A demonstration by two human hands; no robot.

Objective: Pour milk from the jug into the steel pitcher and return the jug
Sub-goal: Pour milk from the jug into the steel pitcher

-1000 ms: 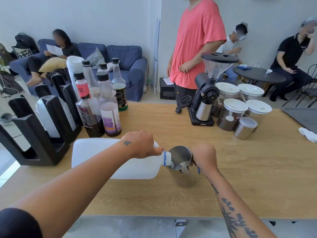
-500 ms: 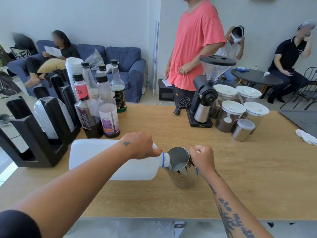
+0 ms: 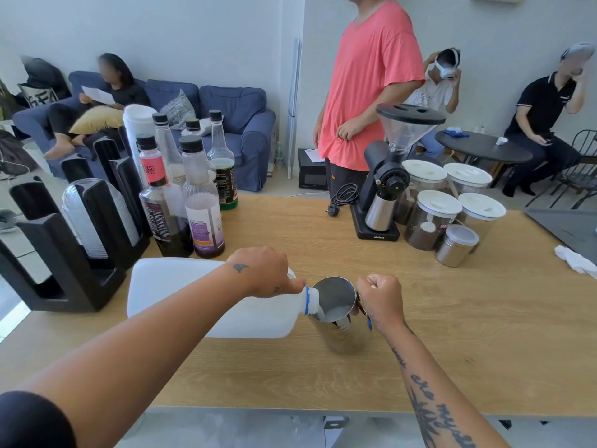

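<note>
Change since earlier frame: milk (image 3: 336, 315) had become visible in the steel pitcher (image 3: 337, 313); jug and both hands held near the same pose.
Left hand (image 3: 263, 271): clamped on the handle of the jug (image 3: 206, 299), tipping it nearly horizontal, left of the pitcher.
Right hand (image 3: 381, 299): closed in a fist on the pitcher's handle, at its right side.
Jug mouth: blue-ringed neck resting at the pitcher's left rim.
Step in hand: pouring; fill appeared low.
Next move: likely continue to the wanted level, then right the jug slowly to avoid drips and return it.
Surface: wooden counter (image 3: 452, 334) under the pitcher.
Room: syrup bottles (image 3: 193, 202) behind-left of the pitcher, grinder (image 3: 387, 176) behind-right; people beyond.
</note>
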